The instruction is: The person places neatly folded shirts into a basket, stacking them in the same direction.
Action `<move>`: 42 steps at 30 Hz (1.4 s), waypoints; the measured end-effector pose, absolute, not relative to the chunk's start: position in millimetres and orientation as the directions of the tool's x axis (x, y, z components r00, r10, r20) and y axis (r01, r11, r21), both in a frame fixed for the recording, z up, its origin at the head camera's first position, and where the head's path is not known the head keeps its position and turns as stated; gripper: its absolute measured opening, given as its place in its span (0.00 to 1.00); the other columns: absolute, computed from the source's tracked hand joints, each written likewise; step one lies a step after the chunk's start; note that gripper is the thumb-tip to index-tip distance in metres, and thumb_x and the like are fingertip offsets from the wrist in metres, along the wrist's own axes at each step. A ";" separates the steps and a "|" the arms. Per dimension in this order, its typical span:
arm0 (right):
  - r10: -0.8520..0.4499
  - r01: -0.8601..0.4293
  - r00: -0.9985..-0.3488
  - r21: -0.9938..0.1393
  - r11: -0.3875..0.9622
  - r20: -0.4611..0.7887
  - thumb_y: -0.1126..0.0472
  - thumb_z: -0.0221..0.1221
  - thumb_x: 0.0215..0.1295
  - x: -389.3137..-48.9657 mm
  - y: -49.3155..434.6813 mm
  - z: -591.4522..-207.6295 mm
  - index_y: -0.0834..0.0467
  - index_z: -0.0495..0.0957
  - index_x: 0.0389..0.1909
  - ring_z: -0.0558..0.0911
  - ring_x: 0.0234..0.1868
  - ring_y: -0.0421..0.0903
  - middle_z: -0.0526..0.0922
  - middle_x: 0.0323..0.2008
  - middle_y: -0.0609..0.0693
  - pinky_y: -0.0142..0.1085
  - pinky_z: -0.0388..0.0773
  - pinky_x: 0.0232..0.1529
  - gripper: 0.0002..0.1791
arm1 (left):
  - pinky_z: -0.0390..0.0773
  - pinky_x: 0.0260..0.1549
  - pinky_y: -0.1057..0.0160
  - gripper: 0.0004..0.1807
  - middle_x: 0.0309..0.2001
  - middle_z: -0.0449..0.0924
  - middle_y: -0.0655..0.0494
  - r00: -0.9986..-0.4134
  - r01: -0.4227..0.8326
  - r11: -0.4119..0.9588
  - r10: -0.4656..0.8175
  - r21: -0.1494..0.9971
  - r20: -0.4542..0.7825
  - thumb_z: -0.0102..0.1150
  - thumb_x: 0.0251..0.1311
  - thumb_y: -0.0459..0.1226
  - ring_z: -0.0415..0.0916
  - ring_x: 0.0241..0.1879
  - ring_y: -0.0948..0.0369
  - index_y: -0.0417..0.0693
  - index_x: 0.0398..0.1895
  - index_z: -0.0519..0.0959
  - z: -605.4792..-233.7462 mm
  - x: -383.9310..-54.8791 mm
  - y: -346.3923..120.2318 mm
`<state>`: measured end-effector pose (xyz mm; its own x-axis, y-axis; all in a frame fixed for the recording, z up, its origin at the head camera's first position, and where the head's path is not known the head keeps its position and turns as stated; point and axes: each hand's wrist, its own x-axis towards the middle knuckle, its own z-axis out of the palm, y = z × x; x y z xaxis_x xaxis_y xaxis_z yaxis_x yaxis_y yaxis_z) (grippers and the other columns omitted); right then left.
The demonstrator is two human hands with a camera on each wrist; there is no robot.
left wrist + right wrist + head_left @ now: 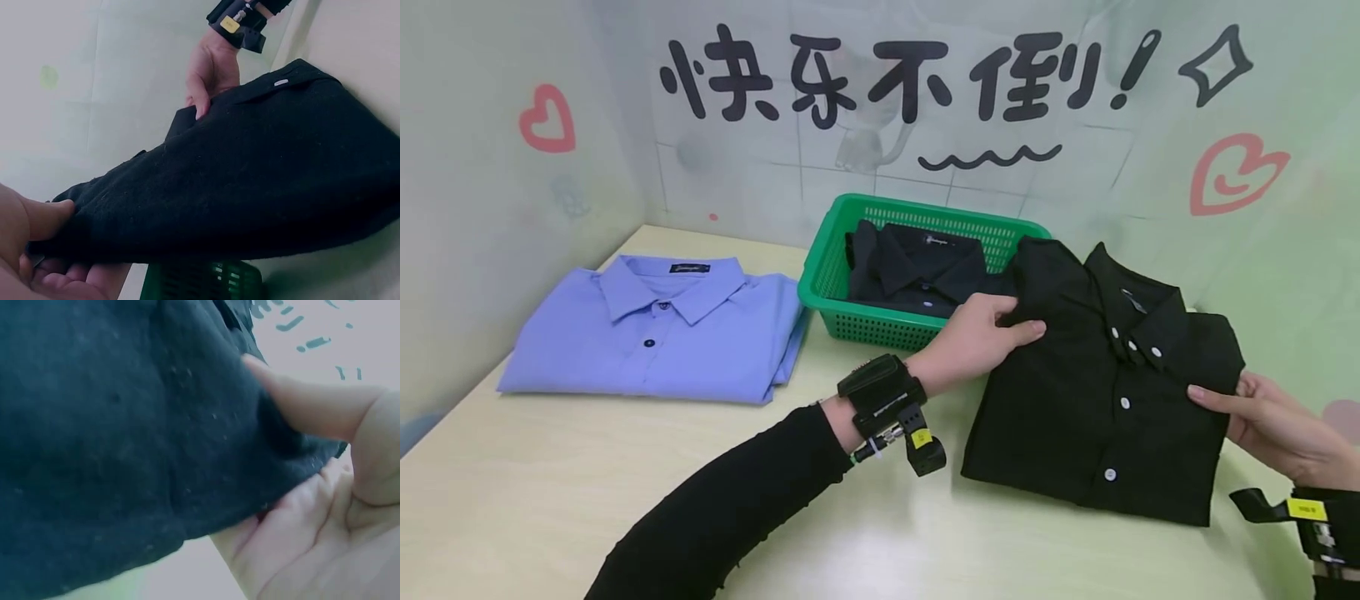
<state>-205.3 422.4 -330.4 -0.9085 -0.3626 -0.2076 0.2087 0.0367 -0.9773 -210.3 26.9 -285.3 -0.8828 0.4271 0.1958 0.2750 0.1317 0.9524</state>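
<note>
From where I stand, the folded black shirt [1075,392] is held up between the person's two hands, over the right part of the bench [880,533]. The left hand [973,337] pinches its left shoulder edge, thumb on the front and fingers behind; the right hand [1273,421] grips the opposite edge the same way, a little lower and nearer the person. What matters most, I'd say, is how the shirt sits against the green basket [872,327]: the basket is behind and to the left, with the left hand much the nearer one. The shirt covers my view of the basket's right end; whether they touch I can't tell. Its button line runs from the collar at the far end down to the hem, while the basket's long side runs left to right. A dark shirt [958,279] lies inside the basket, and a blue shirt [655,358] rests on the bench further left. The wall lettering [910,87] reads "快乐不倒!". The blue shirt's black collar label [689,268] carries pale script I can't make out, and the other collar labels are too small to read.
</note>
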 end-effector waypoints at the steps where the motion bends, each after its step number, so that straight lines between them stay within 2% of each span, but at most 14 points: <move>1: -0.360 0.201 -0.913 -0.979 0.016 -0.193 0.74 0.46 0.75 -203.5 419.9 -329.4 0.59 0.72 0.30 0.83 0.43 0.40 0.84 0.32 0.46 0.32 0.78 0.49 0.14 | 0.64 0.27 0.70 0.13 0.23 0.64 0.58 -0.883 0.271 0.133 0.430 0.954 0.191 0.58 0.69 0.37 0.65 0.26 0.64 0.40 0.27 0.73 -283.6 -211.2 23.7; 3: -0.348 0.192 -0.921 -0.981 -0.020 -0.173 0.74 0.46 0.75 -199.1 413.5 -326.2 0.58 0.73 0.46 0.83 0.49 0.43 0.84 0.46 0.50 0.35 0.78 0.51 0.11 | 0.69 0.30 0.70 0.09 0.26 0.72 0.58 -0.883 0.249 0.124 0.436 0.961 0.172 0.58 0.69 0.37 0.70 0.29 0.64 0.40 0.34 0.78 -280.9 -213.8 16.3; 4: -0.336 0.185 -0.927 -0.982 -0.023 -0.167 0.74 0.47 0.75 -196.7 409.1 -324.0 0.59 0.71 0.51 0.82 0.50 0.43 0.84 0.48 0.50 0.35 0.78 0.50 0.12 | 0.70 0.32 0.70 0.08 0.29 0.75 0.58 -0.885 0.242 0.132 0.437 0.961 0.163 0.58 0.69 0.38 0.72 0.32 0.64 0.40 0.39 0.79 -279.9 -215.4 12.0; 5: -0.307 0.184 -0.936 -0.983 -0.003 -0.174 0.73 0.48 0.74 -194.7 403.1 -320.6 0.60 0.71 0.46 0.82 0.49 0.41 0.84 0.46 0.48 0.33 0.78 0.49 0.08 | 0.72 0.34 0.70 0.09 0.30 0.77 0.57 -0.885 0.235 0.141 0.440 0.962 0.152 0.58 0.69 0.38 0.74 0.32 0.63 0.40 0.41 0.80 -279.3 -216.9 7.2; 8: -0.253 0.170 -0.949 -0.982 0.086 -0.186 0.70 0.54 0.73 -191.1 382.3 -310.7 0.60 0.69 0.46 0.81 0.48 0.37 0.83 0.43 0.45 0.29 0.77 0.48 0.06 | 0.74 0.36 0.67 0.09 0.32 0.81 0.54 -0.889 0.217 0.166 0.440 0.962 0.125 0.59 0.69 0.39 0.77 0.35 0.60 0.41 0.43 0.81 -278.6 -221.0 -9.6; 12: -0.225 0.143 -0.955 -0.966 0.217 -0.192 0.65 0.58 0.71 -192.2 353.8 -299.1 0.64 0.71 0.52 0.79 0.51 0.38 0.83 0.42 0.45 0.29 0.74 0.50 0.13 | 0.74 0.36 0.65 0.08 0.33 0.83 0.52 -0.902 0.166 0.182 0.425 0.969 0.075 0.59 0.69 0.39 0.77 0.33 0.58 0.43 0.42 0.81 -279.4 -223.9 -32.3; 15: -0.205 0.120 -0.963 -0.957 0.263 -0.177 0.63 0.61 0.70 -193.8 338.2 -291.8 0.67 0.75 0.50 0.79 0.51 0.40 0.84 0.40 0.46 0.30 0.75 0.51 0.14 | 0.78 0.40 0.63 0.09 0.37 0.84 0.51 -0.908 0.103 0.139 0.417 0.985 0.036 0.59 0.69 0.38 0.81 0.35 0.57 0.43 0.47 0.80 -278.3 -225.1 -45.5; 22: -0.199 0.032 -0.975 -0.950 0.311 -0.098 0.60 0.64 0.67 -201.4 310.4 -277.8 0.64 0.67 0.56 0.81 0.46 0.39 0.86 0.41 0.48 0.28 0.76 0.46 0.23 | 0.81 0.44 0.59 0.13 0.45 0.83 0.49 -0.932 0.035 0.113 0.363 0.993 -0.008 0.58 0.69 0.36 0.82 0.43 0.55 0.41 0.54 0.78 -266.7 -229.5 -67.9; 26: -0.196 0.005 -0.978 -0.945 0.328 -0.074 0.58 0.65 0.65 -210.7 298.5 -267.3 0.63 0.68 0.56 0.82 0.45 0.41 0.86 0.42 0.47 0.29 0.77 0.46 0.24 | 0.80 0.45 0.59 0.16 0.49 0.81 0.48 -0.945 0.016 0.131 0.325 0.991 -0.028 0.57 0.70 0.36 0.81 0.46 0.55 0.40 0.58 0.76 -259.7 -236.2 -75.9; 32: -0.199 0.010 -0.975 -0.908 0.420 -0.103 0.51 0.65 0.65 -227.5 283.0 -256.2 0.62 0.67 0.59 0.79 0.50 0.40 0.83 0.45 0.44 0.30 0.74 0.51 0.29 | 0.78 0.49 0.58 0.16 0.51 0.79 0.48 -0.965 -0.012 0.186 0.257 0.982 -0.060 0.56 0.71 0.37 0.79 0.48 0.54 0.40 0.58 0.76 -255.3 -248.8 -85.0; 34: -0.201 0.016 -0.973 -0.910 0.415 -0.109 0.52 0.65 0.65 -232.4 277.4 -254.0 0.61 0.65 0.60 0.78 0.50 0.41 0.83 0.46 0.43 0.31 0.74 0.52 0.29 | 0.77 0.50 0.57 0.16 0.52 0.79 0.47 -0.969 -0.013 0.200 0.240 0.980 -0.062 0.55 0.71 0.37 0.78 0.48 0.54 0.40 0.58 0.75 -254.4 -252.4 -87.8; 38: -0.189 0.027 -0.975 -0.910 0.414 -0.115 0.52 0.66 0.65 -239.5 264.7 -250.0 0.61 0.67 0.57 0.78 0.44 0.40 0.81 0.40 0.41 0.29 0.73 0.49 0.28 | 0.76 0.51 0.56 0.19 0.54 0.77 0.48 -0.972 -0.001 0.198 0.229 0.980 -0.047 0.53 0.73 0.38 0.77 0.50 0.53 0.40 0.62 0.72 -251.9 -258.9 -95.0; 41: -0.181 0.048 -0.975 -0.918 0.394 -0.129 0.52 0.65 0.65 -243.4 254.0 -245.2 0.63 0.67 0.56 0.77 0.45 0.41 0.80 0.40 0.43 0.29 0.73 0.50 0.27 | 0.76 0.52 0.55 0.20 0.56 0.76 0.47 -0.974 0.008 0.166 0.225 0.986 -0.030 0.51 0.74 0.37 0.76 0.51 0.52 0.40 0.64 0.70 -249.1 -263.3 -101.7; 42: -0.184 0.054 -0.974 -0.924 0.379 -0.133 0.53 0.65 0.65 -244.6 250.8 -243.0 0.64 0.68 0.57 0.77 0.49 0.41 0.80 0.44 0.44 0.29 0.73 0.51 0.27 | 0.76 0.52 0.55 0.19 0.56 0.75 0.46 -0.975 0.011 0.152 0.221 0.988 -0.023 0.50 0.74 0.37 0.76 0.51 0.52 0.39 0.64 0.70 -247.8 -264.6 -103.9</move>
<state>-244.6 250.8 -243.0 -0.9738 -0.1845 -0.1327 0.0541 0.3789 -0.9239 -264.6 -103.9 -247.8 -0.9750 0.2211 -0.0228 0.0114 0.1524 0.9883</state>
